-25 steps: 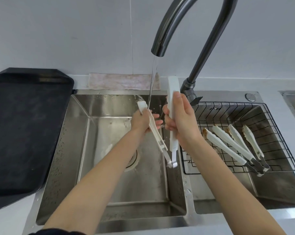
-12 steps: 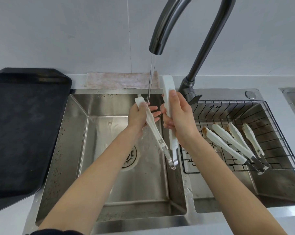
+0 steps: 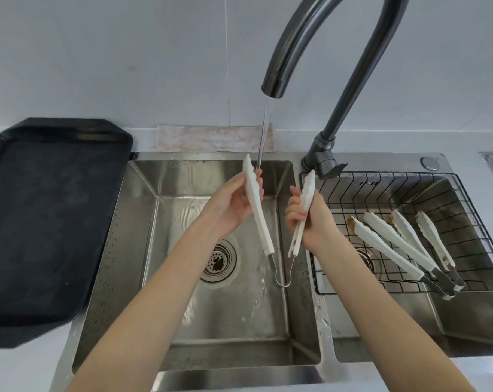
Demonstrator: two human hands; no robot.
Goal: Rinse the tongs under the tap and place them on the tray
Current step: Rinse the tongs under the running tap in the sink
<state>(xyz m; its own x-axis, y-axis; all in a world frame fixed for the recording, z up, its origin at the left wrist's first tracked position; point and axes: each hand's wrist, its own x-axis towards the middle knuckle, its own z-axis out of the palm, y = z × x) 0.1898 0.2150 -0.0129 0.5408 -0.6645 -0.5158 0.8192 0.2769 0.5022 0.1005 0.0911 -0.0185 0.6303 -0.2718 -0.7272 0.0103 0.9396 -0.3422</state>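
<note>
So the white tongs (image 3: 270, 219) are splayed in a V over the left sink basin (image 3: 143, 210), hinge down, tips up. Left hand (image 3: 228, 207) has a holding grip on one arm, right hand (image 3: 307, 219) on the other. The black tray (image 3: 50, 222) sits left on the bench, so I'd guess the left hand carries them over.

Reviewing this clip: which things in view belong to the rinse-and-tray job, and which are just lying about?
In the job: tongs held spread by left hand and right hand; tap running; black tray.
Lying about: two more tongs in wire basket; cloth behind the sink.
</note>
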